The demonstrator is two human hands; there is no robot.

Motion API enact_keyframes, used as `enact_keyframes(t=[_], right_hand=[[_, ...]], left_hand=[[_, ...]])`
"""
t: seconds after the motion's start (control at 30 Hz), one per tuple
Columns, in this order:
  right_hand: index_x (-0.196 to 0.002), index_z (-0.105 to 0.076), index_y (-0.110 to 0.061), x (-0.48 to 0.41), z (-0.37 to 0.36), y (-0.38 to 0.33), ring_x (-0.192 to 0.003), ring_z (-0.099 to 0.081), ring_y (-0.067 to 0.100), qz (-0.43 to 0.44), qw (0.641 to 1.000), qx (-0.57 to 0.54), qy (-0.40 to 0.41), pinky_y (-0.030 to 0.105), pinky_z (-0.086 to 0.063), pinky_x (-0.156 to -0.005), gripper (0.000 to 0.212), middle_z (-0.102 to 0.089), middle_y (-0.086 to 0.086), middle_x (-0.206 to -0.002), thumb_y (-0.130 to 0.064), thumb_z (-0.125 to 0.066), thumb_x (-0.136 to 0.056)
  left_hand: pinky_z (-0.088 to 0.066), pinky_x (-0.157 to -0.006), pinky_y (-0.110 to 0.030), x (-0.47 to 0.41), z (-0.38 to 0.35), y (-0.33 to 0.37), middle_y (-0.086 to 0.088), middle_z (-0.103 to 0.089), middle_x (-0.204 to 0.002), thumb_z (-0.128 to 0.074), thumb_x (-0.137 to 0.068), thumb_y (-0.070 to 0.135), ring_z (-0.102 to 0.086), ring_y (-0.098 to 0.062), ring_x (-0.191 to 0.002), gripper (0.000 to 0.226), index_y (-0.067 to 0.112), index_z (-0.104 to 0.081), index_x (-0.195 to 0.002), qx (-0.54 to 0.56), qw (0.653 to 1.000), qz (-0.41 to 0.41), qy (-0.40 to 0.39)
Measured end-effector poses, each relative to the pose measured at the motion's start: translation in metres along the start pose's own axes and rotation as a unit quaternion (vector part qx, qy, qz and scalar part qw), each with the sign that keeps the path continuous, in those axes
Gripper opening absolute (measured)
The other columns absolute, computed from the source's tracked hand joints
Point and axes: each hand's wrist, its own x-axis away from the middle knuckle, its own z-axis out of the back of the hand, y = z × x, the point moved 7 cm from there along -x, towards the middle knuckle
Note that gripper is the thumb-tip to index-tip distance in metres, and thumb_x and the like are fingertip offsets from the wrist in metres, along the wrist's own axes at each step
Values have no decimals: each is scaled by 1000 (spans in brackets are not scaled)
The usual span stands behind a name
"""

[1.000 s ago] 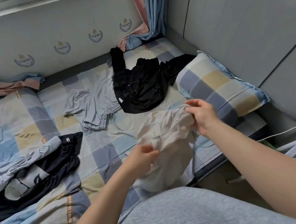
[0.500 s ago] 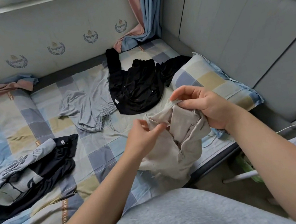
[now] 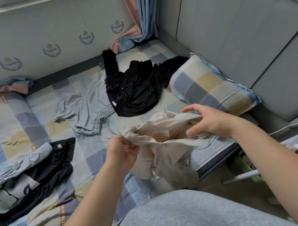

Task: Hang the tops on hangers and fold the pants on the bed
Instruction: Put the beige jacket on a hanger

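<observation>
Left hand (image 3: 124,153) pinches the top edge of the beige garment (image 3: 160,140) between thumb and curled fingers, knuckles up, forearm coming in from bottom left. Right hand (image 3: 211,120) sits at the garment's other end, palm facing left, thumb and forefinger spread apart with cloth running into the gap. Its lower fingers are hidden by cloth, so can't tell whether it actually grips.

Held edge of the garment stretches roughly left to right between the two hands, slightly higher on the right. The rest bunches and hangs down toward the person. Which end is waist or collar can't be told. It is held just above the near edge of the bed (image 3: 36,134), in front of the checked pillow (image 3: 212,87).

Farther back on the bed: black top (image 3: 135,91) spread flat, one sleeve pointing toward the wall, touching the pillow's left corner. Grey shorts (image 3: 85,109) just left of it. Heap of dark and grey clothes (image 3: 23,177) at far left. Curtain (image 3: 140,16) hangs in the corner beside the padded headboard (image 3: 238,30).
</observation>
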Motion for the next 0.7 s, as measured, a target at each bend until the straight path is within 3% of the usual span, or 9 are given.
enact_keyframes(t=[0.13,0.2,0.27,0.3,0.37,0.47,0.57,0.63,0.7], right_hand=[[-135,-56,-21,-17,0,34,-105,-62,33,-102,962,238,89,38,-52,-83,53,-59,11,-128,1,-58,-86],[-105,-70,-11,-20,4,47,-97,-61,33,-139,941,270,148,37,-51,-78,23,-66,16,-110,-2,-56,-89],[-85,-63,-5,-21,9,60,-89,-57,35,-167,931,269,180,37,-47,-70,15,-62,19,-98,-1,-50,-91],[-91,-60,-5,-21,8,67,-92,-56,36,-181,937,233,186,38,-49,-69,16,-59,20,-102,0,-44,-93],[-115,-56,-6,-19,-1,84,-102,-58,41,-214,960,20,177,45,-57,-66,27,-59,19,-114,-2,-33,-100],[-119,-61,-7,-16,-30,95,-96,-68,39,-238,910,-317,123,56,-59,-68,32,-73,19,-104,-15,-32,-107],[-114,-65,-6,-20,-42,96,-99,-68,38,-214,863,-443,111,55,-57,-74,33,-75,19,-100,-25,-39,-107],[-116,-65,-5,-20,-48,96,-103,-66,37,-195,843,-491,103,54,-55,-82,33,-72,18,-110,-28,-43,-106],[-115,-64,-4,-17,-51,99,-99,-65,33,-202,840,-494,97,49,-56,-87,30,-69,18,-108,-25,-45,-106]], left_hand=[[-56,-58,-37,2,5,4,-15,-64,-88,-35,-97,8,-54,-21,-66,32,-5,-64,-98,-76,997,-1,17],[-59,-58,-41,2,12,2,-15,-67,-84,-48,-100,25,-60,-25,-68,32,-3,-63,-98,-127,992,13,15],[-60,-60,-37,2,17,0,-17,-68,-89,-68,-92,33,-63,-25,-69,41,-6,-66,-107,-242,970,19,-23],[-59,-55,-31,1,21,-1,-16,-67,-88,-79,-84,29,-62,-23,-66,43,-5,-67,-109,-317,948,13,-31],[-48,-44,-21,-4,37,-2,-11,-65,-74,-89,-70,14,-58,-18,-59,35,5,-69,-97,-488,873,-9,10],[-58,-54,-30,-15,64,1,-12,-61,-75,-73,-87,7,-60,-21,-62,9,7,-64,-89,-615,779,-33,117],[-61,-57,-38,-24,82,2,-16,-63,-85,-59,-95,15,-64,-28,-66,14,4,-65,-87,-581,798,-54,151],[-54,-45,-30,-25,85,1,-18,-62,-93,-54,-100,16,-62,-28,-70,12,9,-60,-91,-501,849,-65,156],[-52,-48,-30,-26,88,-4,-15,-62,-94,-50,-104,17,-60,-26,-74,12,13,-57,-95,-357,920,-40,158]])
